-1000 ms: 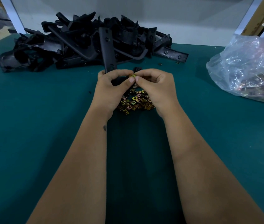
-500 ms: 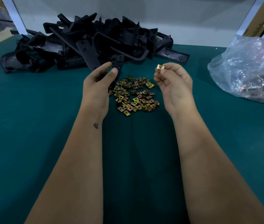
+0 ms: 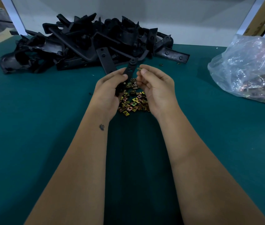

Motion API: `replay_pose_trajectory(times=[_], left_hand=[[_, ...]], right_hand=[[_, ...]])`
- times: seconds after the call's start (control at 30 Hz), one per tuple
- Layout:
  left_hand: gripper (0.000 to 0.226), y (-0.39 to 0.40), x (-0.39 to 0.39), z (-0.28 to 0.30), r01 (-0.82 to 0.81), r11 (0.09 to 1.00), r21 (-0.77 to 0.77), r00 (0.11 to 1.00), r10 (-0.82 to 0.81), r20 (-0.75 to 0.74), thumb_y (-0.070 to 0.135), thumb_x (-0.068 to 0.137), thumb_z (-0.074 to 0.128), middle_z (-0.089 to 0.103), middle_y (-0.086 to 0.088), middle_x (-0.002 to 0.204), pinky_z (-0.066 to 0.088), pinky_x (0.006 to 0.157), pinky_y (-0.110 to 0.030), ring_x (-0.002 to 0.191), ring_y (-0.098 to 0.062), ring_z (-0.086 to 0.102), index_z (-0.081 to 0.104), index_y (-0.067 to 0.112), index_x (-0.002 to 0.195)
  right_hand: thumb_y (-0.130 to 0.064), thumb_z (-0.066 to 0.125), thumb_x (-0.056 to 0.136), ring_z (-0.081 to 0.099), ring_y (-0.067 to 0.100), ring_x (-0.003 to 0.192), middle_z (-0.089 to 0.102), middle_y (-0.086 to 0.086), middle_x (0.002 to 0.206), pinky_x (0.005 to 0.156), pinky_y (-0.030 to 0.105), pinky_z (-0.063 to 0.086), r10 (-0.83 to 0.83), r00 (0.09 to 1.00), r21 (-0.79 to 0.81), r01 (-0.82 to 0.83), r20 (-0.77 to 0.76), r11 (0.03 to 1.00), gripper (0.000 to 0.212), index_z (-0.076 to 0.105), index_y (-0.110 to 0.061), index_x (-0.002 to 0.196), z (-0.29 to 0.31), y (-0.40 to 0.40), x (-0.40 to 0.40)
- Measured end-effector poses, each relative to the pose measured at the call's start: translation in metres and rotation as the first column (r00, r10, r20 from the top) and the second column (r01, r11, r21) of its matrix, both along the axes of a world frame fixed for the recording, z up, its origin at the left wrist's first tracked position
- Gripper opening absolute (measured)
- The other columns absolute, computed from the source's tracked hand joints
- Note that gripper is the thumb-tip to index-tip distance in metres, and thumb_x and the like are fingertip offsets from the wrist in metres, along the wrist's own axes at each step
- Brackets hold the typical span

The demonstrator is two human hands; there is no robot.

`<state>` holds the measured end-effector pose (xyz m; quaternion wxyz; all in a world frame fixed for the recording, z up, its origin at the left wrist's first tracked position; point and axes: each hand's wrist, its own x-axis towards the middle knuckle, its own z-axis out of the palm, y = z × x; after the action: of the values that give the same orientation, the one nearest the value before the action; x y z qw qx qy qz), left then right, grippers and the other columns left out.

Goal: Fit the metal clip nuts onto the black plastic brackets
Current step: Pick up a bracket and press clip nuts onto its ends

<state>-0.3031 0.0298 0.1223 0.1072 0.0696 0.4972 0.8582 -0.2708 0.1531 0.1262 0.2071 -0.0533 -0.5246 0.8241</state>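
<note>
Hands closed in since half a second ago | left hand (image 3: 108, 90) grips black bracket (image 3: 129, 69) above loose clip nuts (image 3: 133, 101) | right hand (image 3: 157, 88) pinches clip nut (image 3: 138, 69) just beside bracket tab | risk: skewed approach, nut slips from fingertips

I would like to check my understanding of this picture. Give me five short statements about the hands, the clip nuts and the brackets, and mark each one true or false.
1. The left hand holds a black plastic bracket. True.
2. The right hand is empty. False: it pinches one clip nut at its fingertips.
3. A loose heap of clip nuts lies on the green table between the hands. True.
4. The clear plastic bag lies on the person's left. False: it lies on the right.
5. The pile of brackets lies nearer to the person than the heap. False: it lies beyond it.
</note>
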Motion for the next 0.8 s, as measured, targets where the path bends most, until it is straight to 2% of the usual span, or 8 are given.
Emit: replay_pose_trajectory(times=[0.13, 0.3, 0.4, 0.53, 0.7, 0.8], left_hand=[[0.021, 0.0015, 0.0015, 0.0005, 0.036, 0.999, 0.016, 0.999, -0.036, -0.019, 0.001, 0.093, 0.054, 0.076, 0.005, 0.084, 0.05, 0.061, -0.013, 0.074, -0.001, 0.07, 0.07, 0.012, 0.103], [0.026, 0.0021, 0.0015, 0.0, 0.059, 0.998, 0.022, 0.998, -0.059, -0.011, 0.0, 0.093, 0.055, 0.076, -0.002, 0.095, 0.053, 0.066, -0.019, 0.083, -0.008, 0.072, 0.068, 0.009, 0.114], [0.025, 0.003, 0.0015, -0.0003, 0.059, 0.998, 0.032, 0.998, -0.058, -0.027, -0.003, 0.093, 0.054, 0.077, -0.003, 0.092, 0.055, 0.072, -0.022, 0.084, -0.011, 0.072, 0.067, 0.01, 0.11], [0.028, 0.0033, 0.0017, -0.002, 0.075, 0.997, -0.027, 0.991, -0.077, -0.106, -0.006, 0.091, 0.055, 0.074, -0.007, 0.104, 0.055, 0.082, -0.029, 0.094, -0.016, 0.07, 0.067, 0.009, 0.112], [0.026, 0.0031, 0.0032, -0.0025, 0.053, 0.998, -0.044, 0.992, -0.057, -0.114, -0.004, 0.091, 0.06, 0.073, -0.003, 0.103, 0.055, 0.08, -0.026, 0.092, -0.012, 0.07, 0.067, 0.014, 0.11], [0.026, 0.0032, 0.0037, -0.0024, 0.034, 0.996, -0.077, 0.992, -0.043, -0.121, -0.003, 0.09, 0.063, 0.073, 0.0, 0.101, 0.055, 0.085, -0.028, 0.095, -0.012, 0.069, 0.067, 0.015, 0.108]], right_hand=[[-0.007, 0.06, 0.095, 0.06, 0.012, 0.064, 0.066, 0.003, 0.07, 0.067, 0.024, 0.053, -0.029, 0.998, 0.036, 0.027, 0.063, 0.999, 0.017, 0.067, -0.008, 0.08, -0.0007, -0.001, -0.0004], [-0.009, 0.06, 0.096, 0.061, 0.014, 0.064, 0.066, 0.004, 0.071, 0.065, 0.025, 0.054, -0.033, 0.994, 0.047, 0.029, 0.101, 0.998, 0.015, 0.066, -0.007, 0.083, -0.0008, -0.0052, -0.0011], [-0.01, 0.06, 0.096, 0.061, 0.016, 0.067, 0.066, 0.007, 0.075, 0.068, 0.028, 0.054, -0.019, 0.993, 0.059, 0.012, 0.118, 0.998, 0.014, 0.065, -0.007, 0.084, -0.0003, -0.0078, -0.0015], [-0.01, 0.059, 0.096, 0.064, 0.021, 0.075, 0.067, 0.011, 0.082, 0.073, 0.033, 0.055, -0.01, 0.994, 0.032, 0.006, 0.111, 0.999, 0.014, 0.065, -0.005, 0.085, 0.0005, -0.009, -0.0011], [-0.005, 0.063, 0.092, 0.064, 0.017, 0.074, 0.068, 0.008, 0.081, 0.073, 0.029, 0.056, -0.005, 0.996, 0.013, 0.004, 0.088, 1.0, 0.011, 0.067, -0.008, 0.083, 0.0012, -0.0085, 0.0007], [-0.003, 0.064, 0.091, 0.064, 0.013, 0.067, 0.068, 0.004, 0.073, 0.065, 0.024, 0.056, -0.014, 0.995, -0.019, 0.016, 0.095, 1.0, 0.014, 0.067, -0.009, 0.079, 0.001, -0.0084, 0.0012]])
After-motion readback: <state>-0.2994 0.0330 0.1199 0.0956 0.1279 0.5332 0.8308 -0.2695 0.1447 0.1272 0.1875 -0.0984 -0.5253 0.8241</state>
